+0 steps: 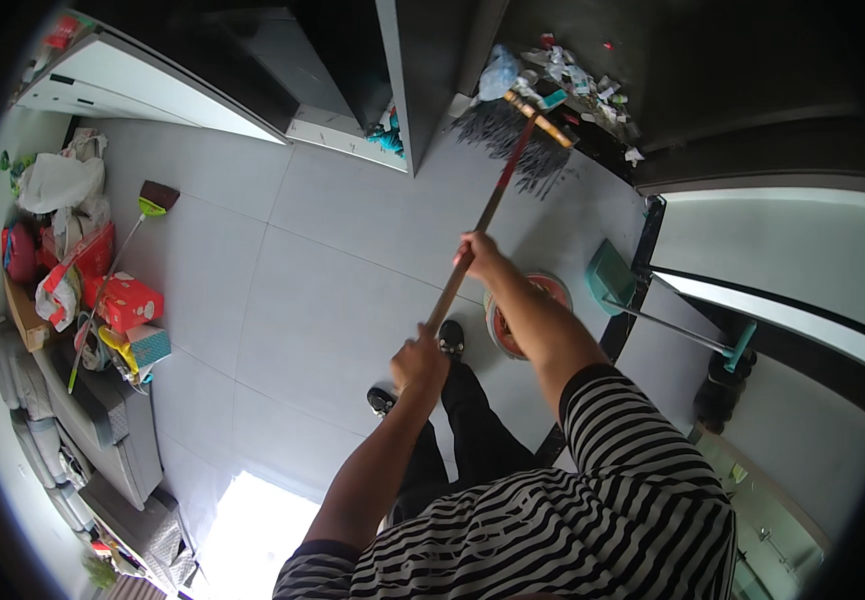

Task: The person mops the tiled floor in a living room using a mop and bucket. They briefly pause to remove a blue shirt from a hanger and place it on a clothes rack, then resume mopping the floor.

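Note:
My left hand (421, 361) is closed around the rear end of the wooden handle of a mop. Farther up the same handle (498, 196), my right hand (477, 253) grips it. The mop's dark grey strands (511, 142) spread over the grey tiled floor, below a wooden crossbar (537, 120). Just beyond the crossbar lies a heap of litter (579, 82), with paper scraps, wrappers and a bluish plastic bag (499, 73), at the edge of a dark surface.
A round red-patterned container (528, 315) stands by my right forearm. A green long-handled dustpan (610, 277) is near the right wall. Leftward, a broom (156, 199) leans across bags, red boxes (129, 301) and a grey sofa (121, 442). A white door panel (155, 86) stands open at upper left.

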The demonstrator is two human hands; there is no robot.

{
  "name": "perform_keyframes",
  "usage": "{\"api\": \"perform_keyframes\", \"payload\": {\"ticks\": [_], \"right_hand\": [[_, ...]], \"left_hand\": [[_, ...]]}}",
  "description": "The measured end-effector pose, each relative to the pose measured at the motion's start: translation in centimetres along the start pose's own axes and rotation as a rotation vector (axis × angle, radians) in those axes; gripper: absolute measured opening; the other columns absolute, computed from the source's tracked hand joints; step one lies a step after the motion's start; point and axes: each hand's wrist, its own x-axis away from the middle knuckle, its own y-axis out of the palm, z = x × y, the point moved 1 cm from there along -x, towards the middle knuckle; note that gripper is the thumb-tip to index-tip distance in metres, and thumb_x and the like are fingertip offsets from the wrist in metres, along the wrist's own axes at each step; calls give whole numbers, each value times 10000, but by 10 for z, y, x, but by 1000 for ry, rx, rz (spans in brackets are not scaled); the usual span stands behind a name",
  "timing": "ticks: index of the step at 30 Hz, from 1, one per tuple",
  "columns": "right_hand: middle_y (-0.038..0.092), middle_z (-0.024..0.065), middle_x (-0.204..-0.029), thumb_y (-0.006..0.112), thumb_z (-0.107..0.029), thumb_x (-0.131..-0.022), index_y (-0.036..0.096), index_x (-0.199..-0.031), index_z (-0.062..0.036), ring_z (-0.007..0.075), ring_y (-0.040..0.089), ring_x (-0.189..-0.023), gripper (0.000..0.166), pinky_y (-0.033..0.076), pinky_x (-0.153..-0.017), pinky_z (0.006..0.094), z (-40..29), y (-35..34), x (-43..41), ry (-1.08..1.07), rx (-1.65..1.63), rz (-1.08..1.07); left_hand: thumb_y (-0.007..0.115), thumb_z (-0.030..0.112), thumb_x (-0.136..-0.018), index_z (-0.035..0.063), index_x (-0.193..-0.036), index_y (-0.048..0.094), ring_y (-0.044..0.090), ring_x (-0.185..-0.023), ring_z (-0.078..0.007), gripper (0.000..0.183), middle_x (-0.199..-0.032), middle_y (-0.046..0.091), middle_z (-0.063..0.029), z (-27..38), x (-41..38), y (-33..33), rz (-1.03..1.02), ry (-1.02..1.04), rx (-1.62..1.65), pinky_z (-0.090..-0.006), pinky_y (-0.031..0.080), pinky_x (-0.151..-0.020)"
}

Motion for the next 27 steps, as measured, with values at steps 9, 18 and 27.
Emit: {"api": "perform_keyframes", "payload": {"ticks": [9,18,27], "right_hand": [[396,18,-549,518,-117,-846,399,-647,-101,161,406,-496,233,404,-537,306,-152,26,1,-262,87,-161],[442,44,-567,542,-135,-836,439,-659,-91,189,465,-546,210,432,-572,372,-60,5,110,-287,99,-214],[442,26,-587,566,-127,-851,448,-707,-87,177,460,-551,190,443,-602,365,78,-5,202,-126,59,-271]], "left_hand": [[531,228,-824,97,-1001,507,624,-736,-331,222,-772,632,-142,70,-98,15,162,178,233,-451,478,-676],[478,243,-849,131,-1109,470,626,-720,-337,283,-776,621,-147,-15,-6,33,186,267,271,-455,501,-647],[510,296,-866,121,-1217,387,612,-569,-345,411,-713,610,-151,-123,144,-4,118,340,96,-474,486,-487]]}}
